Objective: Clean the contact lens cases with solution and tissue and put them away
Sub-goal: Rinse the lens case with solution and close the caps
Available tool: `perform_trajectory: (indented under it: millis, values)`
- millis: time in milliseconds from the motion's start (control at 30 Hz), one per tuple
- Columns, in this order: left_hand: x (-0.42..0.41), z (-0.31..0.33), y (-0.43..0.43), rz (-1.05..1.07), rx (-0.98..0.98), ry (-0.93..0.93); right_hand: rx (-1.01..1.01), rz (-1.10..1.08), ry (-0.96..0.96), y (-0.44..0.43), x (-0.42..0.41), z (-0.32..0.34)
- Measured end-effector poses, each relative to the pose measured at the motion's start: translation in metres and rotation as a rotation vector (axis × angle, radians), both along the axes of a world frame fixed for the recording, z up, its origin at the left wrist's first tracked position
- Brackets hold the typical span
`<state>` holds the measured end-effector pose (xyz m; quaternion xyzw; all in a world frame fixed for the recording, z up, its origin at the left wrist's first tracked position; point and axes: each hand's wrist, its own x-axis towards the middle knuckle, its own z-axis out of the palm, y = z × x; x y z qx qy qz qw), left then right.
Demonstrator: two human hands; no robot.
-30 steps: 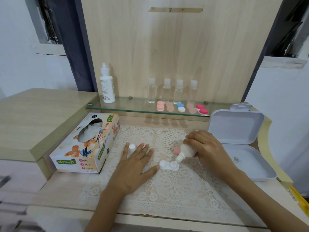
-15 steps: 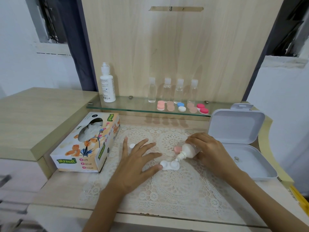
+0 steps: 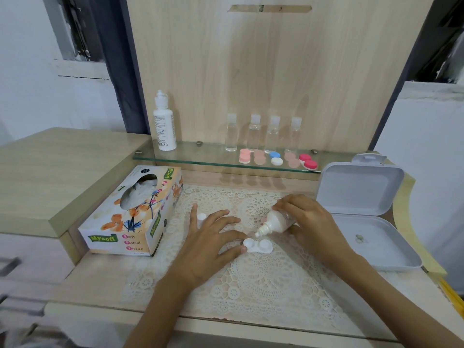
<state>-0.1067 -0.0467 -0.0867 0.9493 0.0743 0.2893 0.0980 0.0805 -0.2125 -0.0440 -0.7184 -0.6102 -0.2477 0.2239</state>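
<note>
Item: left hand (image 3: 211,249) and right hand (image 3: 313,222), being shown bare to the forearms; forearms being framed from 6 and 5 o'clock.

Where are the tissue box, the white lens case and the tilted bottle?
tissue box (image 3: 130,217), head view, on its flowered top.
lens case (image 3: 265,245), head view, on its right cup.
bottle (image 3: 275,222), head view, on its white body.

Tissue box (image 3: 130,214) left of lens case (image 3: 259,246), storage box (image 3: 376,249) right, bottles (image 3: 254,131) on shelf (image 3: 200,156) behind
</note>
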Motion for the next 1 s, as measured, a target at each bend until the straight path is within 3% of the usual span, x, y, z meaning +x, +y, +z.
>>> perform_trajectory:
  millis: [533,1000]
  values:
    - [0.0005,-0.0015,0.0010,-0.001,0.002,-0.014,0.045,0.050,-0.186,0.0085,-0.0038,0.0010]
    - [0.0011,-0.0031,0.0013,-0.011,-0.022,-0.030,0.050,0.049,-0.176,0.0093,-0.0022,-0.0005]
